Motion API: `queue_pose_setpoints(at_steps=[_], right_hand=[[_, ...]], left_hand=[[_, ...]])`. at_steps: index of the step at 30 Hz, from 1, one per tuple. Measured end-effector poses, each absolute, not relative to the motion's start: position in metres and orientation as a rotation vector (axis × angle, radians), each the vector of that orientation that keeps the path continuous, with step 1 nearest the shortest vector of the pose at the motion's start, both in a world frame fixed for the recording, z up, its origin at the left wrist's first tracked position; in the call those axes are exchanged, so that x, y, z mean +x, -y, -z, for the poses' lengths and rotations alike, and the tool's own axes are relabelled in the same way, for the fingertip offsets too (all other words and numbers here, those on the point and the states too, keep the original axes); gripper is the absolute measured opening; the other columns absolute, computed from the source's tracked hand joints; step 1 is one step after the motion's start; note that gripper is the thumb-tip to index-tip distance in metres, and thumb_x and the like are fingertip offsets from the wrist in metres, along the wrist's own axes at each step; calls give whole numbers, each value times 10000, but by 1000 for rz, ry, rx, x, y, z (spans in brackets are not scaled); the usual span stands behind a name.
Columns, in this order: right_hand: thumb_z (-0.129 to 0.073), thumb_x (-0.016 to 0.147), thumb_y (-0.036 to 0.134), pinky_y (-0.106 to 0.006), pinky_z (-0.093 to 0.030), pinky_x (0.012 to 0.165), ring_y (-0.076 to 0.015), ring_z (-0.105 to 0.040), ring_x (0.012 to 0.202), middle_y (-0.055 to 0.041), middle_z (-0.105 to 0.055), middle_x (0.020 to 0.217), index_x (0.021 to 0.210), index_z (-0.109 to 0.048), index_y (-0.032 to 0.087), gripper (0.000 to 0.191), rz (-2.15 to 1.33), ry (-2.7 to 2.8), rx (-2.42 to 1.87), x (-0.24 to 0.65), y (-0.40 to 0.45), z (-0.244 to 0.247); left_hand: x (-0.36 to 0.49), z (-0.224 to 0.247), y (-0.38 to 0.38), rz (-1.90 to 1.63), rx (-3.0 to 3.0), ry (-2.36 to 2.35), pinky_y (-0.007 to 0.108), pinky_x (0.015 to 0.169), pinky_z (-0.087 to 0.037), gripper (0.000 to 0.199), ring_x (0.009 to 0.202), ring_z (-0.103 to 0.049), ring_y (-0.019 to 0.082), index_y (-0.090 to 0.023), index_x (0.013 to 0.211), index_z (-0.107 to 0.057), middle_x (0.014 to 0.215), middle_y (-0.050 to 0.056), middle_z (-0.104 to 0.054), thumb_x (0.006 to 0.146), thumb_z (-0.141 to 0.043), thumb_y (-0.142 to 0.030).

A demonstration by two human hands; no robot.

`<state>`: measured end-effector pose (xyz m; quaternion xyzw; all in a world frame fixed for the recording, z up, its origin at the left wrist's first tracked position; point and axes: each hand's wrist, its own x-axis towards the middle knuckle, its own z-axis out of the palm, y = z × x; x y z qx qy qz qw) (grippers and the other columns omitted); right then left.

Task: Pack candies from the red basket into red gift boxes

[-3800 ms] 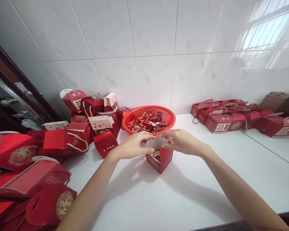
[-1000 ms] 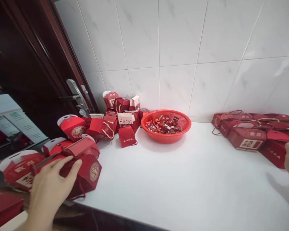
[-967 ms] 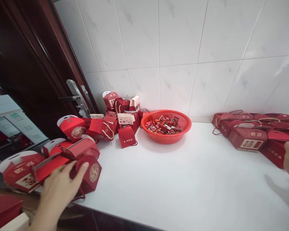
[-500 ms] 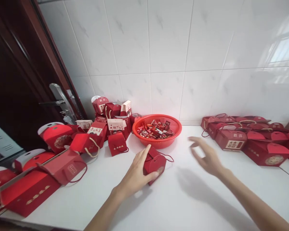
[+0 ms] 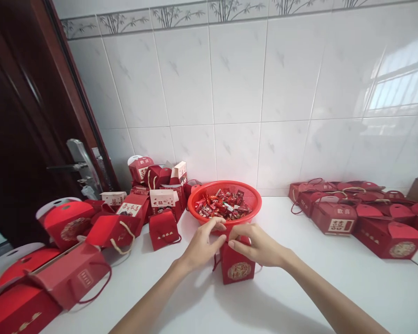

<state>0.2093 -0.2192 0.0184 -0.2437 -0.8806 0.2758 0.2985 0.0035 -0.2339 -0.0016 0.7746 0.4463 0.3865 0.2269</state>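
A small red gift box [image 5: 238, 271] with a round gold emblem stands upright on the white table in front of me. My right hand [image 5: 261, 243] bends over its top, thumb and fingers closed around the upper flaps. At the box's upper left, my left hand [image 5: 205, 243] has thumb and forefinger curved but apart, with nothing between them. A red cord handle [image 5: 215, 263] hangs at the box's left side. Just behind the hands sits a red plastic basket [image 5: 252, 214] with many wrapped candies [image 5: 223, 204]. The fingers hide most of the box's top.
Opened red boxes crowd the left side, among them a long box [image 5: 69, 278] and a small box [image 5: 163, 229]. Several rows of closed boxes [image 5: 337, 218] line the right side. A tiled wall [image 5: 237, 93] rises behind, and a dark door [image 5: 24, 116] stands left.
My right hand has come left from the open table to the box's top. The left hand has let go of the box's side. The box has turned, its emblem now facing me. The view has tilted up.
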Motion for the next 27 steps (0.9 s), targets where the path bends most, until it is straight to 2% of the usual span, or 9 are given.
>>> queue_pose_setpoints(at_steps=[2, 5, 8, 12, 15, 18, 20, 23, 27], right_hand=[[-519, 932, 240, -245, -435, 671, -133, -586, 720, -15, -687, 833, 873, -605, 185, 119, -843, 2286, -664, 211, 220, -20], [-482, 903, 169, -230, -401, 632, -116, -533, 669, 4, -643, 782, 842, -578, 187, 115, -864, 2301, -727, 213, 221, -23], [-498, 812, 81, -218, -318, 553, -88, -415, 554, 46, -535, 642, 725, -528, 189, 141, -812, 2446, -785, 214, 223, -26], [-484, 826, 82, -225, -271, 537, -79, -324, 520, 57, -464, 612, 712, -509, 190, 159, -655, 2626, -792, 217, 227, -30], [-485, 901, 176, -237, -287, 561, -90, -358, 533, 37, -514, 640, 749, -528, 192, 159, -525, 2695, -911, 222, 232, -37], [-512, 943, 306, -253, -322, 598, -118, -454, 593, 1, -599, 730, 800, -558, 197, 186, -461, 2723, -1040, 228, 237, -47], [-552, 937, 399, -266, -346, 617, -150, -517, 644, -13, -631, 788, 902, -589, 210, 196, -465, 2694, -1143, 232, 239, -52], [-638, 864, 535, -284, -379, 618, -195, -573, 692, -24, -647, 845, 1077, -595, 238, 368, -517, 2634, -1280, 239, 240, -52], [-740, 753, 564, -299, -433, 650, -210, -609, 757, -40, -638, 1008, 1256, -550, 299, 599, -583, 2626, -1222, 247, 236, -42]], left_hand=[[9, -4, 226, -931, 2240, -1216, 323, 836, -487, 155, 945, -616, 206, -204, 944, -596, 983, 40, -664, 799, -599, -259], [19, -12, 220, -636, 2394, -1277, 282, 668, -433, 114, 820, -594, 199, -205, 795, -562, 867, 15, -629, 695, -617, -207], [27, -14, 219, -462, 2460, -1313, 274, 648, -408, 180, 830, -616, 209, -217, 844, -584, 898, 9, -655, 667, -615, -195], [29, -16, 221, -429, 2475, -1320, 276, 661, -421, 172, 841, -661, 223, -234, 944, -613, 929, 10, -719, 783, -556, -215], [22, -19, 219, -511, 2419, -1335, 288, 708, -456, 254, 873, -684, 232, -246, 1119, -599, 965, 26, -741, 939, -429, -304], [13, -20, 216, -630, 2365, -1320, 296, 778, -479, 354, 913, -683, 222, -251, 1273, -545, 994, 30, -738, 990, -342, -319], [9, -19, 214, -666, 2362, -1251, 285, 808, -478, 357, 916, -673, 203, -266, 1238, -591, 997, 16, -730, 979, -345, -262], [9, -17, 214, -626, 2384, -1253, 278, 785, -465, 360, 877, -644, 192, -263, 1017, -706, 941, 19, -702, 944, -359, -196], [16, -16, 222, -539, 2373, -1386, 298, 718, -450, 324, 825, -600, 211, -252, 962, -735, 876, 49, -621, 941, -417, -309]])
